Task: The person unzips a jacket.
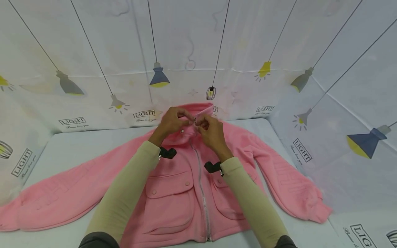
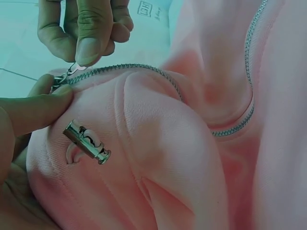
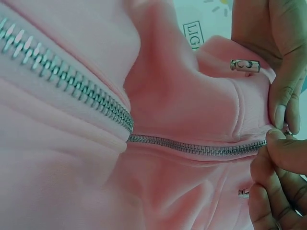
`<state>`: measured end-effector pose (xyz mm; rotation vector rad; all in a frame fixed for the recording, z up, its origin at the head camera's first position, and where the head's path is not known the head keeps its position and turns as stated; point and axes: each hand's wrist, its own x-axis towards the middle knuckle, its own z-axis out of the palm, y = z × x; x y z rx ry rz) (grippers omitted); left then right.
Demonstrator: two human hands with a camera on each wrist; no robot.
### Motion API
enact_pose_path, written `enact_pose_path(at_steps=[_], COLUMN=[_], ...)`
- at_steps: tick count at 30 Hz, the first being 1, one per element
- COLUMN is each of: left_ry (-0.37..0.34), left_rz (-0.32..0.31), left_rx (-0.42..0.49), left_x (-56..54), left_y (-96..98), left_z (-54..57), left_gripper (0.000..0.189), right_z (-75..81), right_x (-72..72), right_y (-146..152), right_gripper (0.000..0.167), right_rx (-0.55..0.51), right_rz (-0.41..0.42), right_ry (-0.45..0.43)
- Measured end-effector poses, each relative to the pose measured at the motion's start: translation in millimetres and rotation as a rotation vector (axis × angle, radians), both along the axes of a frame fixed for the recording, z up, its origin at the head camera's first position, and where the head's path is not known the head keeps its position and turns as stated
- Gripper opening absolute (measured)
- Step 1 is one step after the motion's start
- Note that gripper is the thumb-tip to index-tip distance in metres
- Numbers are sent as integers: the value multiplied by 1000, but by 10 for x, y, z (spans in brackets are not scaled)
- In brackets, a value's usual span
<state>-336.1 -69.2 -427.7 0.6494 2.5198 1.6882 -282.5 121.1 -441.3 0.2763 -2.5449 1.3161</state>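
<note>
A pink jacket (image 1: pixel 169 210) lies front up, its metal zipper (image 1: pixel 203 199) joined from hem to collar (image 1: pixel 193 107). At the zipper's top, my left hand (image 1: pixel 172 122) pinches the collar edge beside the slider (image 2: pixel 60 82). My right hand (image 1: pixel 212 132) meets it there, thumb and fingers pinching the small zipper pull (image 2: pixel 76 68). In the left wrist view, a metal cord lock (image 2: pixel 88 142) pokes from the collar below the left thumb. A second cord lock (image 3: pixel 243 193) is partly hidden by the right fingers in the right wrist view.
The jacket lies on a white table (image 1: pixel 93 141), its sleeves (image 1: pixel 62 193) spread to both sides. Buttoned flap pockets (image 1: pixel 169 186) sit on the front. Behind and beside the table hangs a white sheet (image 1: pixel 186 41) printed with lamps.
</note>
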Motion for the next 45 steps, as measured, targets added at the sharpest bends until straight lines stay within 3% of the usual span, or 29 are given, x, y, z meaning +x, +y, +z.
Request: enact_pose_path(at_steps=[8,13,16,19,35,45], left_ry=[5,-24,-31,-27,-35,-36], left_rz=[53,89,86,66,184,198], left_rx=[-17,83,126,111,105,165], left_x=[18,18,12,-1,23,2], left_y=[20,-7,-30,-36,-83,-141], left_z=[-50,-85,-92,-99,-102,-84], left_gripper=[11,11,10,10,10,10], right_z=[-50,-149,-235,-280,-304,-296], right_x=[-11,10,49,76,209,234], right_y=[18,47,85,118,111,128], right_gripper=[10,8,8,8,10,10], right_rx=[-13,49,54,23,-4,28], right_rz=[2,3,9,14,24,43], right_ry=[-19,-61,-88,-75,-122,-92])
